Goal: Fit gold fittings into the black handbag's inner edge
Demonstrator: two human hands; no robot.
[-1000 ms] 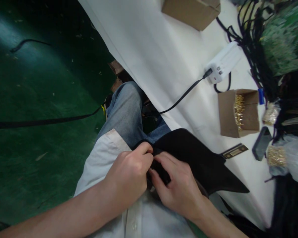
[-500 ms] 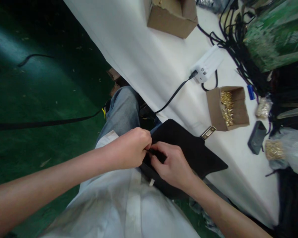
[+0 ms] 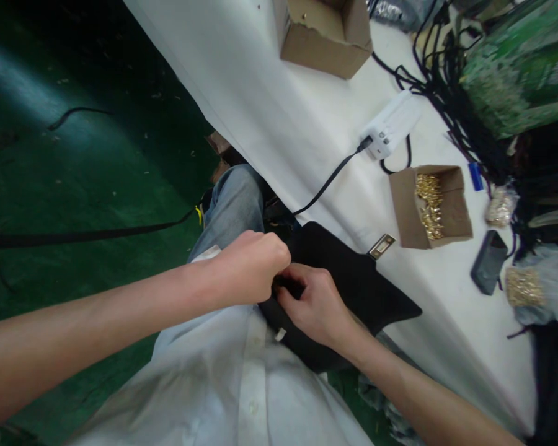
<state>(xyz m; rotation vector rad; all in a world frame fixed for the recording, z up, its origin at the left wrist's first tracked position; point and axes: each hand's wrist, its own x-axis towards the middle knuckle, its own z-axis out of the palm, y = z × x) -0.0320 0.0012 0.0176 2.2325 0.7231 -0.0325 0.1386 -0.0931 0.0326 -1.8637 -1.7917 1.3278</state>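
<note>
A black bag piece (image 3: 353, 279) with a small brass clasp plate (image 3: 382, 246) at its far edge lies partly on my lap and partly on the white table (image 3: 279, 99). My left hand (image 3: 251, 266) is closed and pinches the near edge of the black piece. My right hand (image 3: 318, 303) rests on top of it right beside the left, fingers curled onto the same edge. What sits between the fingertips is hidden.
An open cardboard box of gold fittings (image 3: 430, 204) stands on the table, with a larger cardboard box (image 3: 325, 34) farther back. A white power strip (image 3: 390, 124) and black cable, a dark phone (image 3: 488, 262), bags of gold parts (image 3: 523, 286) and black cords lie right. Green floor lies left.
My hands stayed together on the black piece while the view shifted; the brass clasp plate now shows nearer the piece's edge, and my left arm stretches longer across the frame.
</note>
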